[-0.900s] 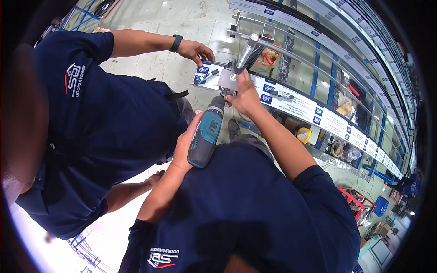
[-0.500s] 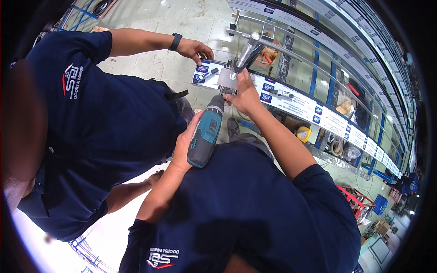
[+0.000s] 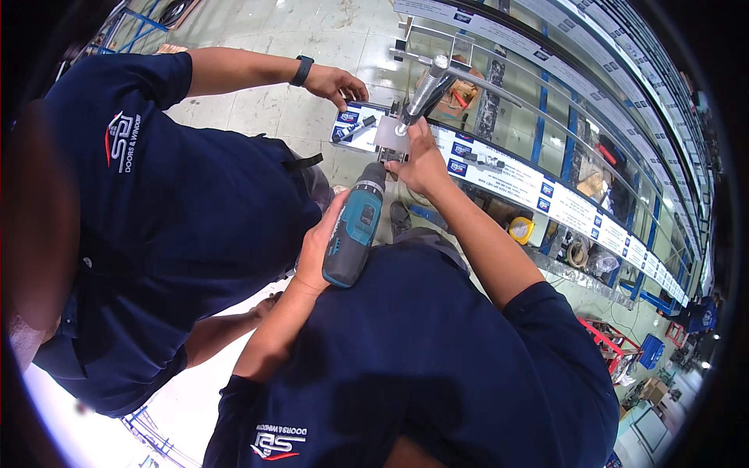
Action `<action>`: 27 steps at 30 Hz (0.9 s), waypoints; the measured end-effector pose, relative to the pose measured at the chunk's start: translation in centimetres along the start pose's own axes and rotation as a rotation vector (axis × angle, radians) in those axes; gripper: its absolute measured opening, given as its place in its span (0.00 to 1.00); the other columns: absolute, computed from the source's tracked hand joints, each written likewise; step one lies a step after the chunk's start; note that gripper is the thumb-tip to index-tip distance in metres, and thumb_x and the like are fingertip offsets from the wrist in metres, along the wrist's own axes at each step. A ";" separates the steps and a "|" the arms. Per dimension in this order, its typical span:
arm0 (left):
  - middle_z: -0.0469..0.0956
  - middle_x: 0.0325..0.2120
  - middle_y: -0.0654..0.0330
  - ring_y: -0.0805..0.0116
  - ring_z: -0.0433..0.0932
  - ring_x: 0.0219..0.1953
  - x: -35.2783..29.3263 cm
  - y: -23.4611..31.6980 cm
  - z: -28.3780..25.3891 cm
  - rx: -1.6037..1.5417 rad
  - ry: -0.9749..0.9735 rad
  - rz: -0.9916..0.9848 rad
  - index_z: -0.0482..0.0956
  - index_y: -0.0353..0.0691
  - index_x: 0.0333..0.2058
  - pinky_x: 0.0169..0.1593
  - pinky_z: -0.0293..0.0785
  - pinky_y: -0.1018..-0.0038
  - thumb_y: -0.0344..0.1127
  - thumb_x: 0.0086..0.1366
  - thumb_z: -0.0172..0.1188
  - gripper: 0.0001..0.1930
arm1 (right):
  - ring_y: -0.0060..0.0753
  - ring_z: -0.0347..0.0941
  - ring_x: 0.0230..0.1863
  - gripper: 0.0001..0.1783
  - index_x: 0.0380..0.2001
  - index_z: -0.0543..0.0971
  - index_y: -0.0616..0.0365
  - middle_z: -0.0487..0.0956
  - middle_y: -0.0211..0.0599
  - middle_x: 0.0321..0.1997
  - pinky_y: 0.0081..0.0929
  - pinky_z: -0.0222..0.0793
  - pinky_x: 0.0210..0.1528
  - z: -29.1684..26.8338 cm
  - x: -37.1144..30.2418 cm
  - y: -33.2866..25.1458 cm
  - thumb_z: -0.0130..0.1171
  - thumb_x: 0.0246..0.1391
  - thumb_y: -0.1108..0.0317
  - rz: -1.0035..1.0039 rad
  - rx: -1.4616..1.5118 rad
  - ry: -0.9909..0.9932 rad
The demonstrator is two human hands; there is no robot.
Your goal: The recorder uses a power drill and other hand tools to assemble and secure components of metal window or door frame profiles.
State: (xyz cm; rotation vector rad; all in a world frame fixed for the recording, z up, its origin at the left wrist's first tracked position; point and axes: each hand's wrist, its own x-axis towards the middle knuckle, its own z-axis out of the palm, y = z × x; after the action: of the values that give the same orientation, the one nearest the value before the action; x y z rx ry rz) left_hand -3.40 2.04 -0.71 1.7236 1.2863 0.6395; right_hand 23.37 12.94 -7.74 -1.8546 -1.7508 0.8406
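A teal and black cordless drill (image 3: pixel 356 230) is in my left hand (image 3: pixel 315 248), its chuck pointing away from me at the near side of a metal jig. My right hand (image 3: pixel 425 164) is closed around this metal jig (image 3: pixel 392 134), thumb on the near side and fingers toward the far side. The jig sits across a long profile (image 3: pixel 530 183) covered in white printed film, near its left end. A silver lever with a spring-like shaft (image 3: pixel 426 92) rises from the jig. The drill bit's tip is hidden at the jig.
At the left stands a co-worker in a dark blue shirt (image 3: pixel 172 179); their hand (image 3: pixel 337 83) rests at the profile's left end. More profiles lie on a blue rack (image 3: pixel 538 129) beyond. A yellow tape measure (image 3: pixel 521 228) and tape rolls (image 3: pixel 577 253) lie under the profile.
The jig and its lever have shifted very slightly to the right. Both my hands and the co-worker's hand keep nearly the same places.
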 end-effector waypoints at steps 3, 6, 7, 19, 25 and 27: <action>0.87 0.62 0.42 0.39 0.89 0.60 0.0 -0.1 0.0 0.028 0.006 0.026 0.67 0.46 0.81 0.59 0.87 0.59 0.32 0.70 0.73 0.43 | 0.67 0.62 0.85 0.60 0.79 0.65 0.63 0.55 0.60 0.91 0.48 0.66 0.86 0.1 0.0 0.0 0.89 0.47 0.65 -0.010 -0.002 0.011; 0.90 0.59 0.49 0.58 0.94 0.54 0.1 -0.1 0.1 0.054 0.024 0.044 0.68 0.46 0.81 0.58 0.85 0.68 0.27 0.70 0.73 0.43 | 0.67 0.62 0.86 0.60 0.79 0.65 0.63 0.55 0.60 0.91 0.48 0.65 0.86 0.0 -0.1 0.0 0.89 0.47 0.65 -0.005 -0.009 0.012; 0.90 0.59 0.49 0.58 0.94 0.54 0.1 -0.1 0.1 0.046 0.022 0.032 0.68 0.46 0.81 0.58 0.85 0.68 0.27 0.70 0.73 0.43 | 0.67 0.62 0.86 0.60 0.79 0.65 0.63 0.55 0.60 0.91 0.47 0.65 0.86 0.0 -0.1 -0.1 0.89 0.47 0.65 0.000 -0.010 0.010; 0.90 0.58 0.49 0.57 0.94 0.53 0.2 -0.1 0.1 0.017 0.024 0.023 0.69 0.47 0.81 0.58 0.85 0.68 0.27 0.69 0.73 0.42 | 0.68 0.63 0.85 0.59 0.79 0.63 0.65 0.54 0.62 0.91 0.47 0.67 0.85 0.0 -0.1 0.1 0.88 0.50 0.64 0.000 -0.048 0.003; 0.90 0.58 0.49 0.57 0.94 0.53 0.1 -0.2 0.0 0.039 0.031 0.037 0.69 0.46 0.80 0.57 0.85 0.68 0.27 0.69 0.73 0.42 | 0.68 0.63 0.85 0.60 0.79 0.63 0.67 0.54 0.62 0.91 0.47 0.67 0.85 -0.1 -0.1 -0.4 0.88 0.50 0.63 0.002 -0.046 -0.008; 0.90 0.58 0.49 0.57 0.94 0.53 0.2 -0.3 0.0 0.039 0.033 0.045 0.69 0.46 0.80 0.57 0.86 0.68 0.27 0.69 0.73 0.42 | 0.68 0.63 0.85 0.60 0.79 0.63 0.67 0.54 0.62 0.91 0.47 0.67 0.85 0.0 -0.2 -0.3 0.88 0.50 0.63 0.006 -0.054 0.000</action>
State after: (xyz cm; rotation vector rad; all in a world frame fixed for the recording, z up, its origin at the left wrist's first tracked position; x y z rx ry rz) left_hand -3.48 2.20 -0.99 1.7852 1.2933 0.6750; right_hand 23.16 12.76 -7.47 -1.8950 -1.7853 0.8037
